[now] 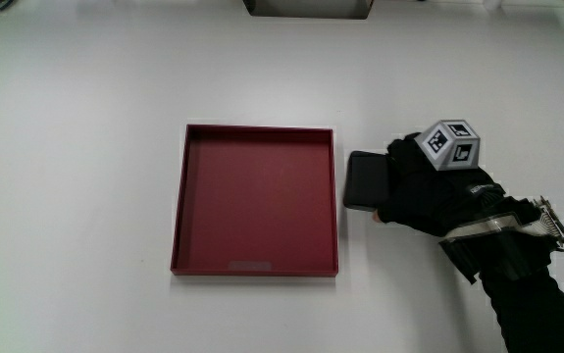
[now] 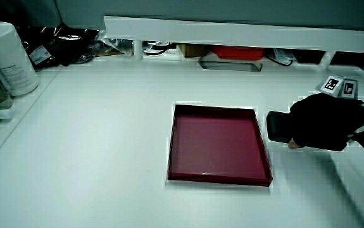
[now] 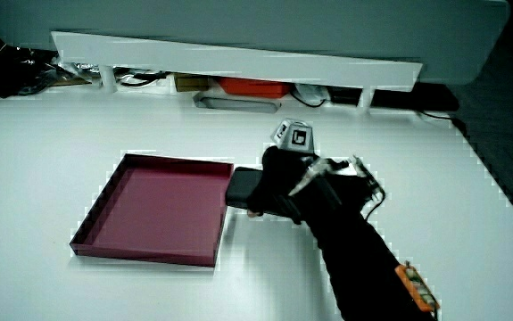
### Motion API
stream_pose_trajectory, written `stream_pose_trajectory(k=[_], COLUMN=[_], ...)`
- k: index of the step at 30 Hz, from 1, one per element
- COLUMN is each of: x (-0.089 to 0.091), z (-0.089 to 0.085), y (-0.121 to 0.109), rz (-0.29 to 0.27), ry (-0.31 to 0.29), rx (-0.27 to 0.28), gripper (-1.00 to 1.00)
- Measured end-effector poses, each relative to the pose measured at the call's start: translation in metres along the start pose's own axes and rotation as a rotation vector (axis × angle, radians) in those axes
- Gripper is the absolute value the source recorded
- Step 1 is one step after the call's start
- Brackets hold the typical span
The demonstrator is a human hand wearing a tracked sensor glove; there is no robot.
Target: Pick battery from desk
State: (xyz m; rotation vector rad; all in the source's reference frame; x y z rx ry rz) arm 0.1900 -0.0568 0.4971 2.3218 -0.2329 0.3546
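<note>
A flat black battery [image 1: 363,180] lies on the white desk, close beside the rim of a shallow dark red tray [image 1: 179,196]. The gloved hand [image 1: 414,188] rests over the battery's end that points away from the tray. Its fingers curl around that end and grip it. The patterned cube [image 1: 450,143] sits on the back of the hand. In both side views the battery [image 2: 276,126] [image 3: 242,185] sticks out from under the hand [image 2: 321,123] [image 3: 283,185] toward the tray [image 2: 261,140] [image 3: 100,203]. The tray holds nothing.
A low white partition [image 2: 232,31] runs along the desk's edge farthest from the person, with a red item [image 2: 237,51] and cables under it. A white cylindrical container [image 2: 6,58] and dark clutter [image 2: 61,43] stand at a desk corner.
</note>
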Motion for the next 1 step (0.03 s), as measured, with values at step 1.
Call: stream_pose_trajectory(k=[1], x=[-0.0082], z=[0.0045], y=[-0.0032], rz=[0.024], ry=[-0.005], rx=[0.013], gripper=[1.00])
